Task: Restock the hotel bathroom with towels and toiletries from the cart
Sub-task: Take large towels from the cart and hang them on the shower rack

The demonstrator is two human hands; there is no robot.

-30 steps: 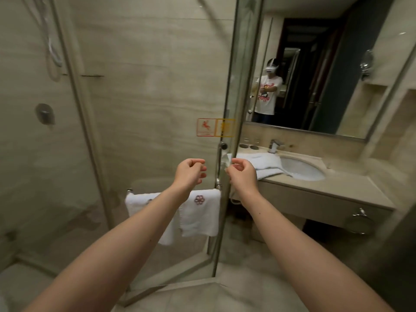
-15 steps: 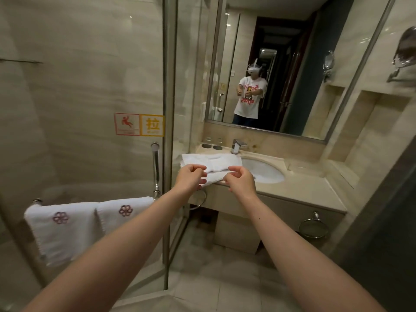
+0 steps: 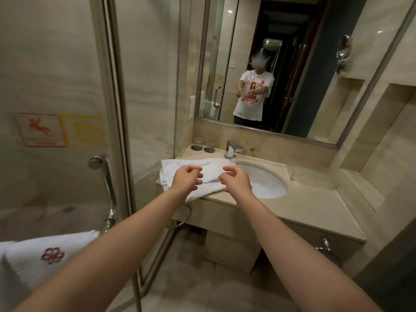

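Observation:
A stack of folded white towels (image 3: 177, 165) lies on the left end of the beige vanity counter (image 3: 315, 199), its front edge hanging over the rim. My left hand (image 3: 186, 181) and my right hand (image 3: 236, 182) are stretched out in front of the stack, a hand's width apart. Both hold nothing, with the fingers loosely bent and the thumbs spread. Whether they touch the towels I cannot tell. Another white towel with a dark red flower emblem (image 3: 45, 255) hangs on the bar of the glass shower door at lower left.
The glass shower door (image 3: 67, 86) with its chrome handle (image 3: 108, 190) stands close on the left. A sink basin (image 3: 267, 183), a faucet (image 3: 231, 149) and two glasses (image 3: 204, 143) sit on the counter below a large mirror (image 3: 281, 64). A towel ring (image 3: 182, 219) hangs under the counter.
The view has swung right, from the shower door's hung towels to the vanity. Both hands have come nearer the folded stack and their fingers have loosened from tight curls.

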